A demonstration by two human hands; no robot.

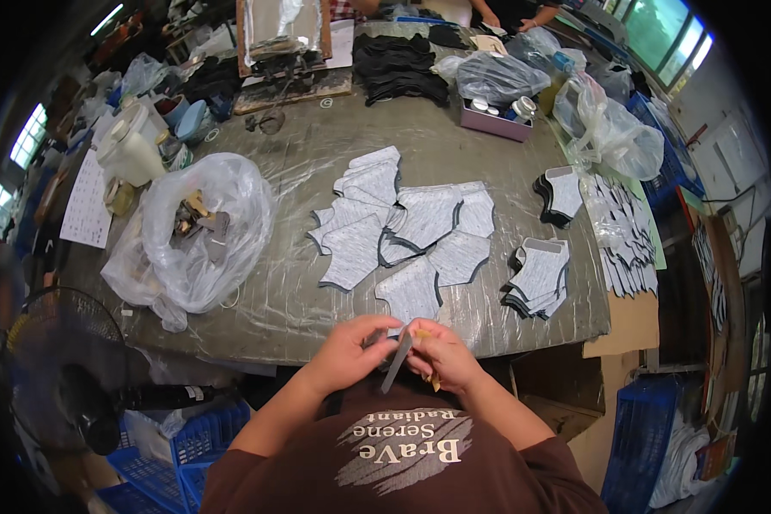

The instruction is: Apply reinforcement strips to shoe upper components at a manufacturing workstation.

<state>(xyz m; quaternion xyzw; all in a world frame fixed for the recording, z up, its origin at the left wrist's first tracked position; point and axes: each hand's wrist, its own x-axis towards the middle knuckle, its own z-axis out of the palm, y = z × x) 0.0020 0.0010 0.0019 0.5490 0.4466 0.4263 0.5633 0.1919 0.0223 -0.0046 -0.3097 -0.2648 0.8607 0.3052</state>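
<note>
Grey strip (396, 367) handled at the near edge of the table (291, 321); work judged only part done.
In the head view, the strip is pinched in the right hand (448, 353), with a yellowish piece (435, 382); the left hand (349, 353) is curled just beside, and whether anything is held there cannot be told. From the hands, loose grey cut pieces (428, 214) are spread at twelve o'clock, apparently left to be handled; two stacks (538, 278) between one and two o'clock seem finished. Scraps (199, 221) are held in a clear bag (253, 201) at ten.

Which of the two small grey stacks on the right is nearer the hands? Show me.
The front stack, lower in the picture; the back stack lies farther off.
</note>
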